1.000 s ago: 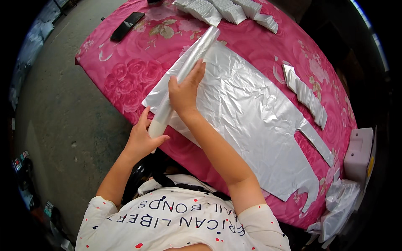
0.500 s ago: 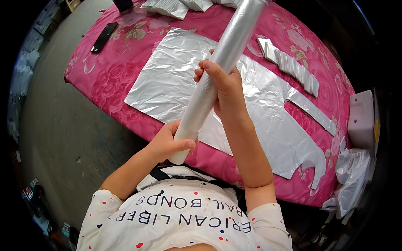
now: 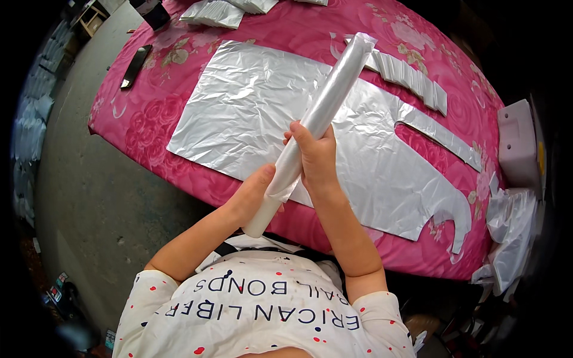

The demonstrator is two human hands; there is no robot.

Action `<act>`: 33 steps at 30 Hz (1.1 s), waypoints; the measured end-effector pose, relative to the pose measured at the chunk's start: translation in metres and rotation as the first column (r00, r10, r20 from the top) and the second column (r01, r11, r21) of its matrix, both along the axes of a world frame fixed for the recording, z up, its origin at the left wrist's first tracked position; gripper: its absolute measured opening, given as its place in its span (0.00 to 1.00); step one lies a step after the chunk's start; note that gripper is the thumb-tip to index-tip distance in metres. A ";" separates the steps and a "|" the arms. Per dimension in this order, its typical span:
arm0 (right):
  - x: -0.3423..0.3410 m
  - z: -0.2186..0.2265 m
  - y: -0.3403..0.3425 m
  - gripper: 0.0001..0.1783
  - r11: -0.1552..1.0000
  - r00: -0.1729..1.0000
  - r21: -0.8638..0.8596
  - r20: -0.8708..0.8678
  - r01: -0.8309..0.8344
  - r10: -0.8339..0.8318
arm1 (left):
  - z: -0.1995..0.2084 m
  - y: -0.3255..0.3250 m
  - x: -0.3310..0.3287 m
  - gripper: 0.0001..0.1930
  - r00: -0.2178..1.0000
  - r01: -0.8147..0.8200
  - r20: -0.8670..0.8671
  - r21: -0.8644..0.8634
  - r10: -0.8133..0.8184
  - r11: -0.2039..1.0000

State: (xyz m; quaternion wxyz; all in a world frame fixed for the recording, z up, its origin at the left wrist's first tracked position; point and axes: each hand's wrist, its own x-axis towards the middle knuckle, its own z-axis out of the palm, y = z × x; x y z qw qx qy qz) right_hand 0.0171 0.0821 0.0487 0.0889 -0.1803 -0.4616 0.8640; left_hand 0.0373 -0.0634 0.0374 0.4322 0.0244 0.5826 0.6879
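Observation:
A long roll of shiny translucent plastic film (image 3: 334, 92) on a whitish core (image 3: 262, 219) slants across in front of me, its near end close to my shirt. My left hand (image 3: 253, 192) is closed round the lower part, by the film's loose edge. Higher up, my right hand (image 3: 316, 156) grips the roll, its thumb along the top. Beneath lies a flat, creased stack of silvery-white plastic T-shirt bags (image 3: 233, 110), with the handle ends to the right. The roll covers part of this stack.
A pink floral cloth (image 3: 143, 128) covers the table. Folded plastic bundles (image 3: 412, 83) lie at the far right, more bundles (image 3: 212, 13) at the back. A black phone (image 3: 136, 67) and dark container (image 3: 150, 12) are at left. A pale box (image 3: 518, 143) and plastic bags (image 3: 510, 230) stand right.
The roll has come down toward me, its far end now lower in view. My left hand has slid up from the near end, and my right hand has come nearer to me with the roll.

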 end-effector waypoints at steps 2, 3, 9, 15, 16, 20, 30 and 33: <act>0.004 -0.001 -0.004 0.24 0.999 0.999 -0.014 0.041 0.031 -0.030 | -0.003 0.001 0.000 0.32 1.000 0.020 0.024 0.024 -0.020 1.000; 0.005 -0.004 -0.002 0.25 1.000 0.999 -0.013 0.034 0.023 -0.023 | -0.002 0.003 0.000 0.30 0.999 0.033 0.008 -0.017 -0.033 0.999; 0.004 -0.024 0.013 0.29 1.000 0.999 -0.024 0.043 -0.003 0.004 | 0.005 0.000 -0.004 0.20 0.982 0.185 0.067 -0.173 -0.176 0.967; -0.018 -0.040 0.100 0.26 0.984 0.982 -0.036 0.086 0.173 -0.169 | -0.002 -0.044 0.003 0.35 0.899 0.384 0.273 -0.110 -0.343 0.917; -0.018 -0.039 0.114 0.24 0.983 0.981 -0.004 0.055 0.186 -0.186 | -0.005 -0.054 0.005 0.30 0.884 0.403 0.300 -0.103 -0.358 0.909; -0.012 -0.041 0.159 0.11 0.926 0.976 0.354 0.119 0.131 -0.183 | -0.011 -0.077 0.009 0.21 0.839 0.461 0.379 -0.117 -0.390 0.880; 0.001 -0.016 0.168 0.11 0.693 0.783 0.390 0.447 -0.606 0.433 | -0.006 -0.079 0.013 0.22 0.850 0.459 0.373 -0.181 -0.371 0.870; 0.001 -0.016 0.165 0.10 0.673 0.789 0.423 0.420 -0.607 0.448 | -0.010 -0.080 0.016 0.28 0.858 0.447 0.355 -0.156 -0.372 0.881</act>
